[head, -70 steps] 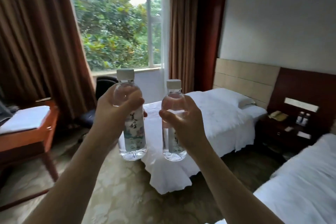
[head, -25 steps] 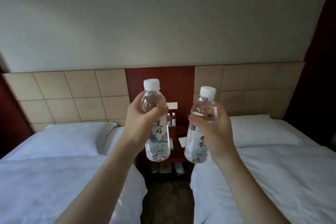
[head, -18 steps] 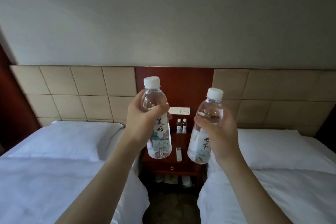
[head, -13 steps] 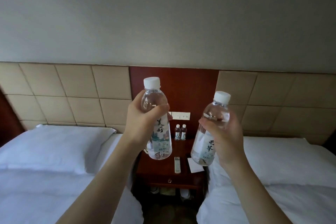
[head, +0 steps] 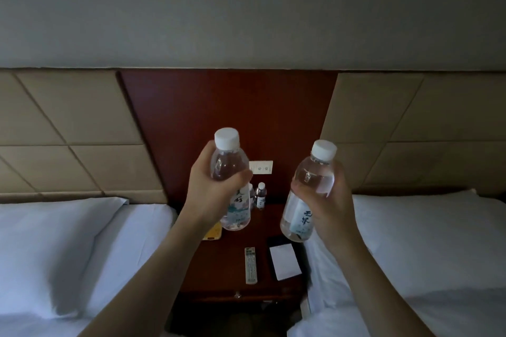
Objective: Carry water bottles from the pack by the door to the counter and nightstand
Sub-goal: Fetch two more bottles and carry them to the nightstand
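Note:
My left hand [head: 210, 191] grips a clear water bottle [head: 232, 208] with a white cap, held upright. A second bottle of the same kind [head: 304, 200] leans slightly left in my right hand [head: 328, 205]. Both hang in the air above the dark red wooden nightstand [head: 219, 268], which sits between two beds. Two small bottles [head: 261, 195] stand at the back of the nightstand against the wood panel, one partly hidden behind my left bottle.
On the nightstand lie a remote control [head: 250, 264], a white card [head: 284, 261] on a dark pad, and a yellow object [head: 213, 233]. White pillows lie to the left [head: 54, 249] and right [head: 427, 241]. A switch plate [head: 261, 167] is on the panel.
I have come closer to the nightstand and the view now looks more down onto its top. Both bottles stay gripped in my hands, the right one a little farther right.

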